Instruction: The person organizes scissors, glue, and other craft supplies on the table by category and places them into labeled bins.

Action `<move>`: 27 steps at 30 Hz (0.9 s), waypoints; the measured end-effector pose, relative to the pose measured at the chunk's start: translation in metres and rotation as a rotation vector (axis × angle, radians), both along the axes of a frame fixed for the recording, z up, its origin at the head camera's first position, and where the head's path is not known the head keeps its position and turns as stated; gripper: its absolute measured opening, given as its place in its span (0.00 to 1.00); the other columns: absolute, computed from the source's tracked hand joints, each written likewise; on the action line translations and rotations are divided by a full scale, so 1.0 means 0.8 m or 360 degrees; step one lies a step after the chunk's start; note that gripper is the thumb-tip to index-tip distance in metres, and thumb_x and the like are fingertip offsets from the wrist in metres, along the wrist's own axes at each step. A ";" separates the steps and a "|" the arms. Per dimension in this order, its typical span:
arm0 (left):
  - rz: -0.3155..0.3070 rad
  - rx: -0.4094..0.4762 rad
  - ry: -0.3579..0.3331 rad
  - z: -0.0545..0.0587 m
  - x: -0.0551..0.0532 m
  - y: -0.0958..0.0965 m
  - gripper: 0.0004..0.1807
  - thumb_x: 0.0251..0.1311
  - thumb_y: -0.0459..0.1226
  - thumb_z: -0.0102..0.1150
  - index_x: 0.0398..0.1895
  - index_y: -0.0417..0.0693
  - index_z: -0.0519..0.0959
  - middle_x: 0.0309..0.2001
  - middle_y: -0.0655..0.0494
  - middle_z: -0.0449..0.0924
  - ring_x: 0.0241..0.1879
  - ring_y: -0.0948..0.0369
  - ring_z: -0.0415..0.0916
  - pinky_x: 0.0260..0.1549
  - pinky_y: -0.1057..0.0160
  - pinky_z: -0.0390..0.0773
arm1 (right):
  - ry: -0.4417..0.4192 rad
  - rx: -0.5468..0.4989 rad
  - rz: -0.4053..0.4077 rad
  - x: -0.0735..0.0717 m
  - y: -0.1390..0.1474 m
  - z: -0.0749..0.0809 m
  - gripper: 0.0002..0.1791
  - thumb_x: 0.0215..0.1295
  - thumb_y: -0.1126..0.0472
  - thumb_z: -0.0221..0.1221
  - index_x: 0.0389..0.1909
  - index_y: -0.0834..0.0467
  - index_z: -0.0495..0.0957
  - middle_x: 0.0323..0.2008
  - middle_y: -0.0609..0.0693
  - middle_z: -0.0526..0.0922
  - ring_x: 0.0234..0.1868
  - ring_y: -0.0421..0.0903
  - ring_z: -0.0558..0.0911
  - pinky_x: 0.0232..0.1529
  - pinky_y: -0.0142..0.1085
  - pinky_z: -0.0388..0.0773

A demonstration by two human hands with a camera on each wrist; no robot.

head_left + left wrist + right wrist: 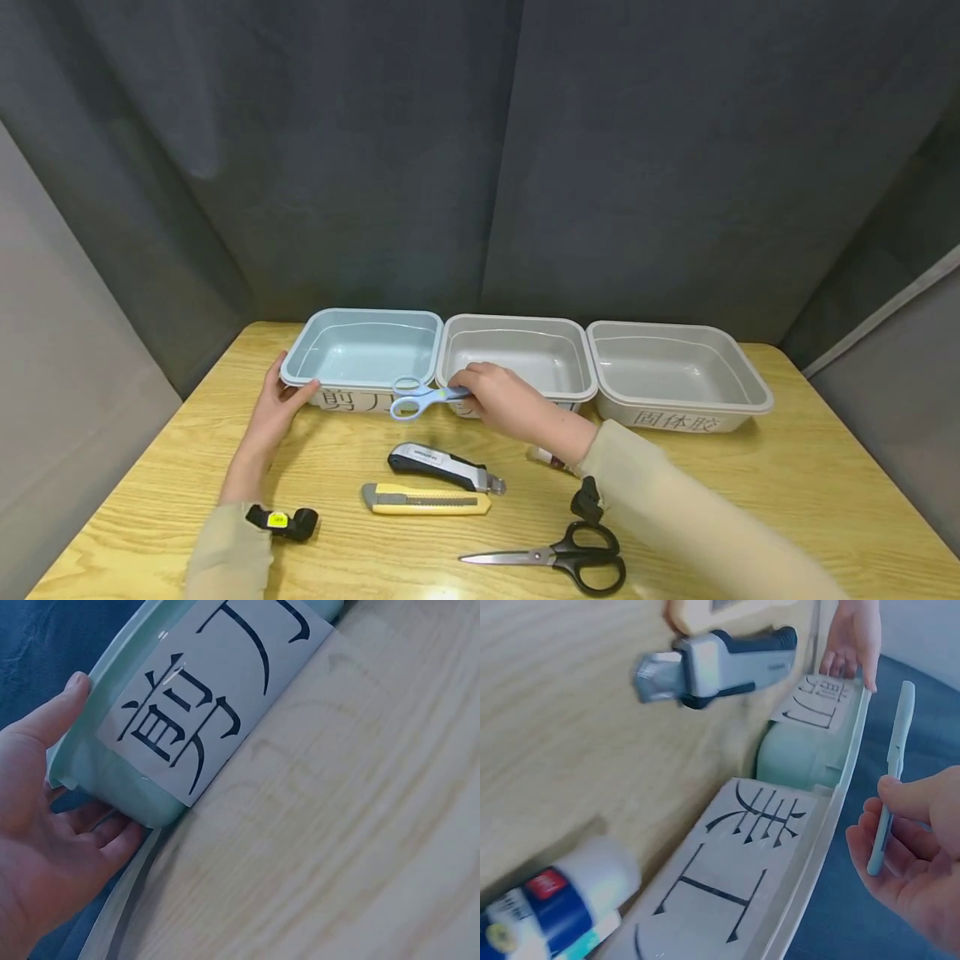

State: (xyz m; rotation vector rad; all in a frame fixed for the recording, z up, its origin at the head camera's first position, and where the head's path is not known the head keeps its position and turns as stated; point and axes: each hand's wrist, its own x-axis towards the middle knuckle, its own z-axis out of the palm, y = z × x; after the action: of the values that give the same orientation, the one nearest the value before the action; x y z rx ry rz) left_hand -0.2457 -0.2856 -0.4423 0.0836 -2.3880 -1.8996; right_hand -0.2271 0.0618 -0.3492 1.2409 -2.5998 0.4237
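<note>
My right hand pinches a pair of light blue scissors by the blade end, above the front rim of the middle grey bin. The scissors' handle loops point left, toward the light blue bin. In the right wrist view the scissors appear edge-on between thumb and fingers. My left hand holds the light blue bin at its left end. The left wrist view shows its thumb on the rim and its fingers curled against the bin's side.
A second grey bin stands at the right. In front lie a grey-black utility knife, a yellow utility knife and black-handled scissors. A white-capped glue stick is partly hidden by my right forearm. Dark curtain hangs behind.
</note>
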 end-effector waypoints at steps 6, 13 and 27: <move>-0.0007 0.0018 -0.0007 0.001 0.002 -0.001 0.50 0.60 0.47 0.54 0.71 0.55 0.28 0.71 0.43 0.36 0.69 0.47 0.43 0.66 0.50 0.48 | -0.0066 -0.0083 -0.0064 -0.023 -0.022 0.003 0.09 0.59 0.68 0.58 0.41 0.61 0.79 0.35 0.50 0.79 0.39 0.43 0.78 0.41 0.34 0.77; 0.0006 0.0004 -0.0009 0.002 0.002 0.000 0.49 0.60 0.46 0.54 0.71 0.54 0.29 0.71 0.43 0.36 0.69 0.47 0.43 0.66 0.50 0.47 | -0.0139 -0.0128 -0.0162 -0.044 -0.044 0.002 0.11 0.59 0.68 0.57 0.43 0.62 0.79 0.39 0.52 0.81 0.42 0.45 0.79 0.44 0.35 0.77; 0.0008 0.0000 0.0005 0.006 0.003 0.001 0.49 0.60 0.47 0.54 0.71 0.53 0.29 0.71 0.43 0.35 0.69 0.47 0.43 0.66 0.49 0.47 | -0.0232 -0.0037 -0.0339 -0.078 -0.090 -0.001 0.12 0.60 0.64 0.58 0.45 0.58 0.79 0.44 0.51 0.82 0.47 0.45 0.79 0.50 0.35 0.75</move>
State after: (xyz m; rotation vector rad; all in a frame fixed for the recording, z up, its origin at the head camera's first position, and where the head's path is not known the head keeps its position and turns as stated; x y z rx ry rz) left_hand -0.2430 -0.2849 -0.4379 0.0864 -2.3834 -1.8958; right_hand -0.2897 -0.0099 -0.3501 0.9447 -2.8022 0.5188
